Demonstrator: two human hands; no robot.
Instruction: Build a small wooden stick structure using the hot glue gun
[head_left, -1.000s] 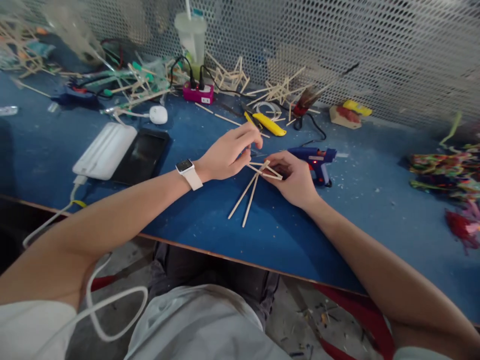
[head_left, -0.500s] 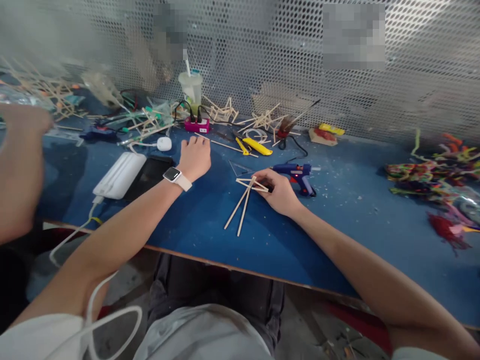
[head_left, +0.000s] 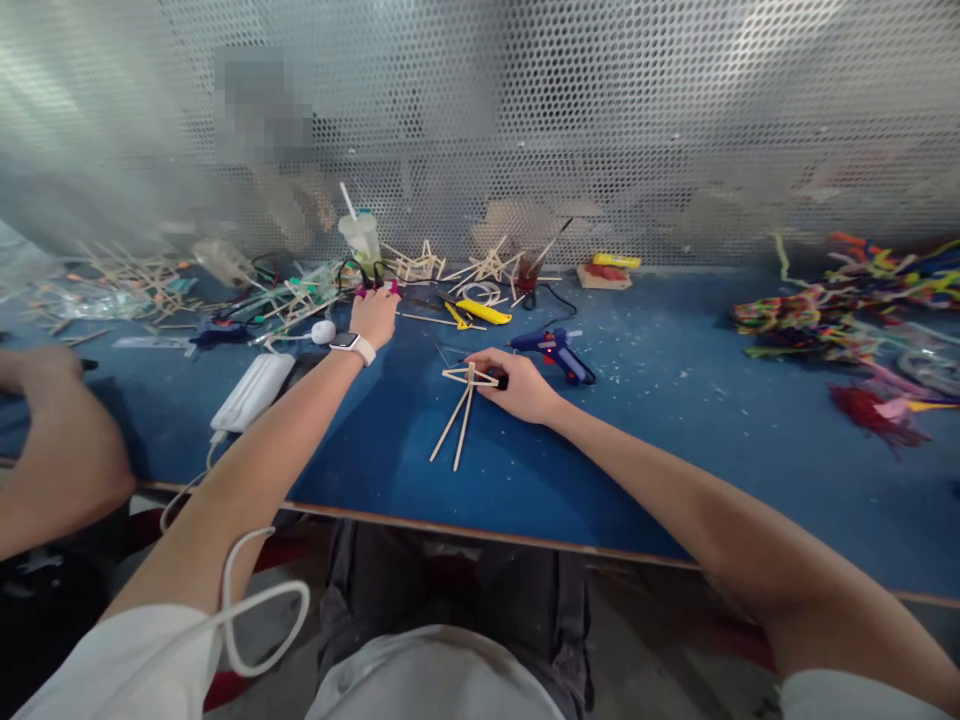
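My left hand, with a watch at its wrist, reaches to the magenta power strip and covers most of it. Its fingers are spread over the strip's near side. My right hand pinches a small frame of thin wooden sticks at its upper end; two long sticks of it point down toward the table's front edge. Just behind that hand lies a blue glue gun with a small red light. A yellow cutter rests beyond it.
Behind the strip stands a cup with a straw. Stick frames line the perforated screen. A white power bank lies left, near another person's arm. Colourful pipe cleaners are piled right. A white cable loops over my left arm.
My left hand has moved forward from the bare table onto the magenta strip. My right hand still holds the stick frame. The view has shifted, and the other person's arm has lowered.
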